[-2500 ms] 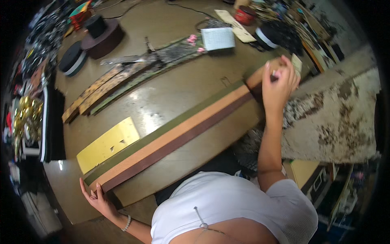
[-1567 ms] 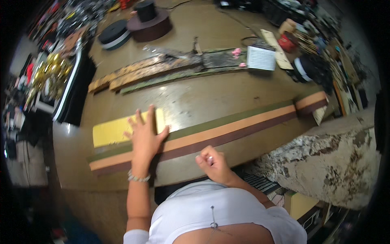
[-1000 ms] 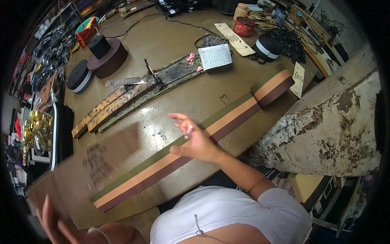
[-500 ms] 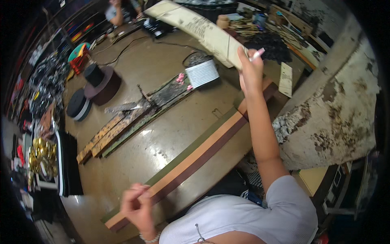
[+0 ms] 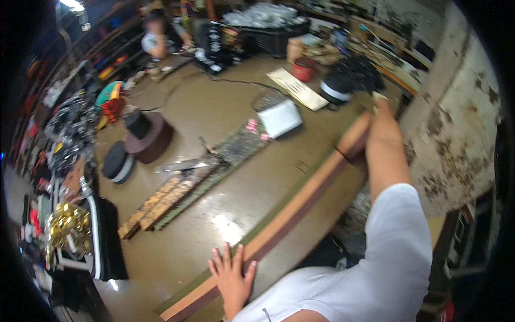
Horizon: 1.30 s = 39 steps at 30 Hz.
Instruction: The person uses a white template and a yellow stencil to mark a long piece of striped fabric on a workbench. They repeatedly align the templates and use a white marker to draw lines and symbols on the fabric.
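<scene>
A long strip with green, tan and dark brown bands (image 5: 292, 214) runs diagonally across the table from near left to far right. My left hand (image 5: 232, 279) lies flat on its nearer part, fingers spread. At the far right end of the strip is my right hand (image 5: 382, 110), its arm stretched out. Its fingers are blurred and mostly hidden; a small pale bit shows at their tips. A long cream card pattern (image 5: 298, 88) with dark writing lies on the table beyond. A dark line crosses the strip near its far end.
Mid-table lie worn wooden boards (image 5: 182, 188) with a metal blade and a white pad (image 5: 280, 118). Rolls of dark webbing (image 5: 150, 137) stand at left, beside a black box (image 5: 107, 236) and gold items (image 5: 70, 228). A person (image 5: 158, 40) sits at the far side.
The cream card pattern has left my right hand and lies on the table. That hand has moved to the strip's far end. My left hand has flattened onto the strip. The view has shifted.
</scene>
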Motion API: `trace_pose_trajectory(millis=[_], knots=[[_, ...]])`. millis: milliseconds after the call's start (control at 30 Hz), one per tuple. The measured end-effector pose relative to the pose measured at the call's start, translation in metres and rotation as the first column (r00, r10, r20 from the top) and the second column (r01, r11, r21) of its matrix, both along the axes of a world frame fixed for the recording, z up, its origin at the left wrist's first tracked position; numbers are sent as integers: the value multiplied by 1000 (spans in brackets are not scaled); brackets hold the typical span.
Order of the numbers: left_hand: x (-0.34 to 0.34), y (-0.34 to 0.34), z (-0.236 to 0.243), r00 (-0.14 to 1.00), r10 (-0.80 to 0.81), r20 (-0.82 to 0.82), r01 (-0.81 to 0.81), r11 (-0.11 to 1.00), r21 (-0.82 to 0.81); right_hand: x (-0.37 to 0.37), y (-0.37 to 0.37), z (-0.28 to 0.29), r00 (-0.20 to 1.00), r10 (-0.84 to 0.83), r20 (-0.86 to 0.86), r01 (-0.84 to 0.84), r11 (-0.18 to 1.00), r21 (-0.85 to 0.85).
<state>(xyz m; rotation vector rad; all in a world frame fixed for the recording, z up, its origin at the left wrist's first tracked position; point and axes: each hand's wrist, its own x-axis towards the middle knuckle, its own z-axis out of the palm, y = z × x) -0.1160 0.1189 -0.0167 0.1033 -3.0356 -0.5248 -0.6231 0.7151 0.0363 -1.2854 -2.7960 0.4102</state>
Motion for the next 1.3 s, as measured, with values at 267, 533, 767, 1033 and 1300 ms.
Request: trace_pose_trajectory(millis=[267, 533, 767, 1033, 1300], knots=[[0, -5, 5, 998, 37, -46, -33, 996, 88, 21, 19, -6, 982, -126, 137, 125, 992, 17], [-1, -7, 5, 999, 29, -30, -27, 998, 64, -5, 24, 28, 960, -280, -22, 280, 960, -4], [-8, -22, 10, 1000, -16, -8, 17, 990, 141, 14, -117, 145, 139, -17, -990, 103, 995, -3], [20, -24, 18, 581, 155, -799, -84, 988, 130, 261, -381, 26, -484, 530, -696, -808, 34, 588], [23, -4, 22, 954, 283, 102, -260, 945, -197, 337, -380, -62, -558, 678, -478, -826, -504, 251]])
